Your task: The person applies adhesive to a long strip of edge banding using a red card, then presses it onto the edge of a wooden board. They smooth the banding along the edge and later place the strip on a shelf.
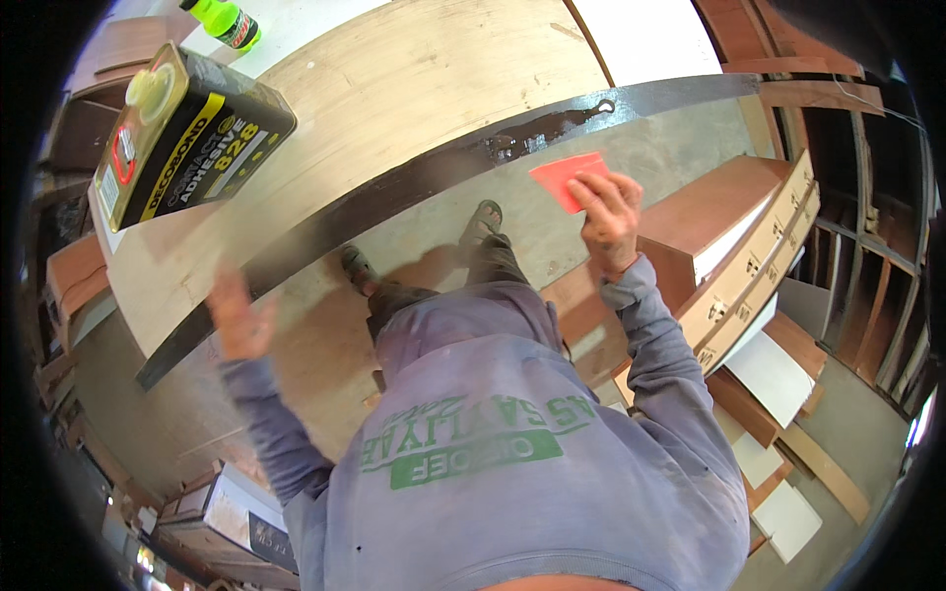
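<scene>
Our right hand (609,215) grips a flat, coral-pink, angular sheet (565,177) in bent fingers, near a long, dark-brown, partly glossy strip (394,187). Our blurred left hand (241,310), fingers loosely spread and bare, is near the strip's left end.

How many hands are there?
2. The left hand, blurred, is near the dark strip; the right hand holds a red card. I see no others.

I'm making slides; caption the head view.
Right hand holding flat red piece near long dark brown strip, left hand blurred.
</scene>
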The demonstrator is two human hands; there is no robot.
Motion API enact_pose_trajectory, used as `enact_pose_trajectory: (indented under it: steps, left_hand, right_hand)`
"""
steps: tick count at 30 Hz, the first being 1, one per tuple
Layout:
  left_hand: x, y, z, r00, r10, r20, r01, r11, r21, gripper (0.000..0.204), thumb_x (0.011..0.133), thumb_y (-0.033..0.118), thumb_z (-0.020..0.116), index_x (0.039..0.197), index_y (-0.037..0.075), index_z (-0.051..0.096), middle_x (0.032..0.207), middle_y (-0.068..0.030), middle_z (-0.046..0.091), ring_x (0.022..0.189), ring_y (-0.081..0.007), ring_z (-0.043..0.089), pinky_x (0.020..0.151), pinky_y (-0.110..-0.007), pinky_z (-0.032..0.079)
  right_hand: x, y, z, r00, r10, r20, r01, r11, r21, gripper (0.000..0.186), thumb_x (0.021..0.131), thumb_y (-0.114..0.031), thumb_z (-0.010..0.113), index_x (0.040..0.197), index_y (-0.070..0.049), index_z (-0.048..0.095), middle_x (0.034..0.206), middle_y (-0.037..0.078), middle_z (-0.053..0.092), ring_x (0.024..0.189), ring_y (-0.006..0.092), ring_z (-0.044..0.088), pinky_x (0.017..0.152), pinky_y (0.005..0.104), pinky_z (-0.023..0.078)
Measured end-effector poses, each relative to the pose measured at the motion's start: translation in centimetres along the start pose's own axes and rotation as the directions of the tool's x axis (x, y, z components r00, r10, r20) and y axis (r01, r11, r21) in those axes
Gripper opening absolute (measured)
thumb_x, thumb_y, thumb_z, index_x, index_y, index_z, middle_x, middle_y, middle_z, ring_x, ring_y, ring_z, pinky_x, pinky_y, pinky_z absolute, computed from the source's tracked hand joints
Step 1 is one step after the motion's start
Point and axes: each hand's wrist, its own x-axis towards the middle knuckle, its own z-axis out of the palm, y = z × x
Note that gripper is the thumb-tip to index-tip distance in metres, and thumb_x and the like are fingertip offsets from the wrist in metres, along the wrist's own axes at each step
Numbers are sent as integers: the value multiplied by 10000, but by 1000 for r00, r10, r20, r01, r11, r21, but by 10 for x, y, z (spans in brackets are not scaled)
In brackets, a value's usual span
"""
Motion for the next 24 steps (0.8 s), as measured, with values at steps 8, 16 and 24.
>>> enact_pose_trajectory:
  steps: [8, 16, 24]
  left_hand:
    - [81, 157, 71, 997, 73, -14, -75, 986, -149, 818, 797, 183, 801, 1515, 34, 437, 1462, -195, 522, 1370, -375, 470, 1134, -477, 373]
    - [64, 88, 66, 994, 58, 97, -64, 997, 53, 823, 795, 135, 765, 1535, 53, 414, 1473, -171, 528, 1363, -348, 487, 1128, -477, 363]
    - [52, 61, 38, 981, 28, 190, -33, 999, 21, 800, 826, 107, 688, 1562, 61, 377, 1496, -193, 498, 1378, -365, 455, 1169, -481, 317]
  right_hand:
    - [-2, 40, 3, 992, -90, 83, 77, 986, 151, 326, 724, -7, 621, 1009, -95, 754, 1072, 31, 695, 1017, 260, 606, 909, 414, 440]
    - [28, 124, -25, 997, -79, -7, 79, 996, 29, 311, 730, 35, 657, 991, -100, 759, 1053, 11, 710, 1027, 233, 625, 898, 385, 443]
    - [45, 92, -4, 974, -211, 84, 200, 972, 122, 396, 695, 42, 641, 1054, -94, 736, 1081, 20, 698, 1027, 250, 620, 890, 400, 464]
